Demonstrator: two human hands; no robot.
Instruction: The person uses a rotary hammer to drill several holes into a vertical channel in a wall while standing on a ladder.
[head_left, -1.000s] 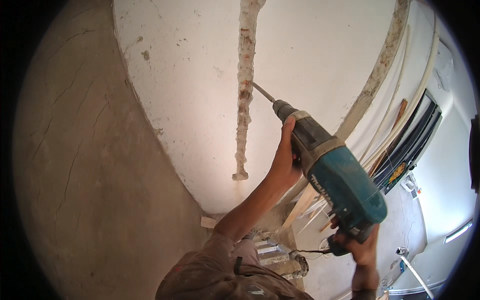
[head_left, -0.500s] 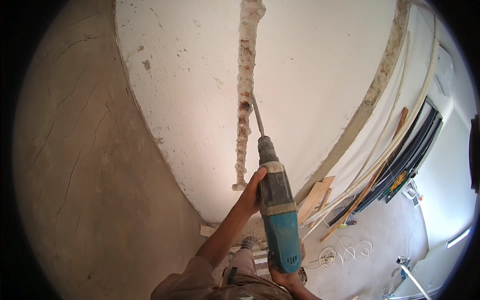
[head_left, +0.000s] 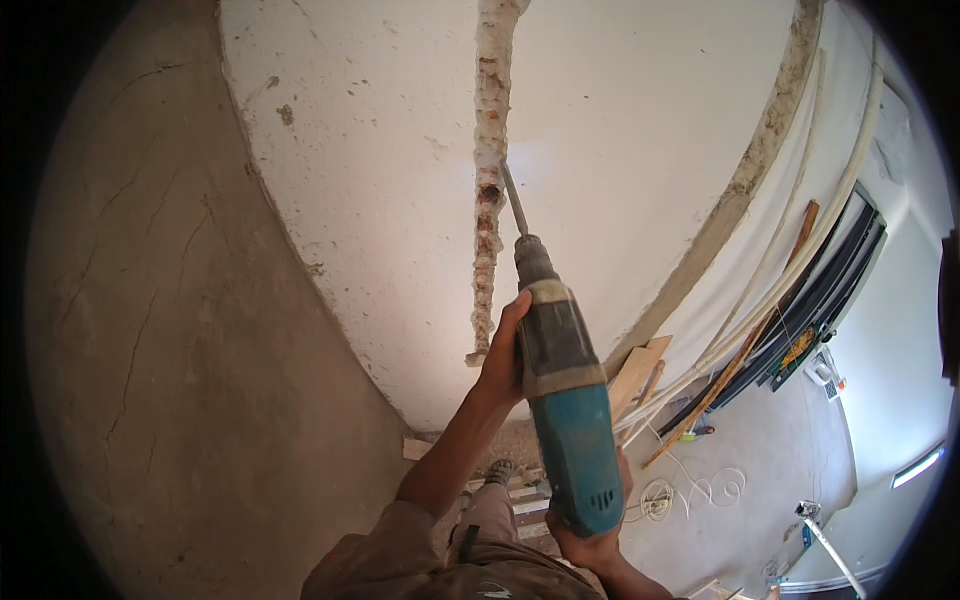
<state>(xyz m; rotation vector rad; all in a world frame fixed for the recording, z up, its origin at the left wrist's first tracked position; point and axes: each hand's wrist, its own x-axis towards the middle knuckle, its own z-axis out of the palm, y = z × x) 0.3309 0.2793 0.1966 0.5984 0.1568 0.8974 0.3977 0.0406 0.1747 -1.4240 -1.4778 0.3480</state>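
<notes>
A teal and black rotary hammer (head_left: 575,430) points up and slightly left toward the white wall (head_left: 620,170). My left hand (head_left: 506,348) is closed around its dark front body, the thumb lying along the left side. At the rear, my right hand (head_left: 592,545) grips the handle, mostly hidden behind the casing. A long thin steel bit (head_left: 515,200) runs from the chuck, its tip touching the right edge of a rough vertical groove (head_left: 485,225). Broken plaster and reddish brick show inside that groove.
Right of me, pale pipes (head_left: 770,300), wooden planks (head_left: 640,375) and dark long profiles (head_left: 830,280) lean along the wall. Coiled white cable (head_left: 657,500) lies on the floor. Below is a slatted platform (head_left: 530,505) with my shoe (head_left: 499,471) beside it. A cracked grey wall (head_left: 150,330) stands left.
The rotary hammer has moved up in the picture with both hands on it. Its bit tip now meets the groove's edge a little higher.
</notes>
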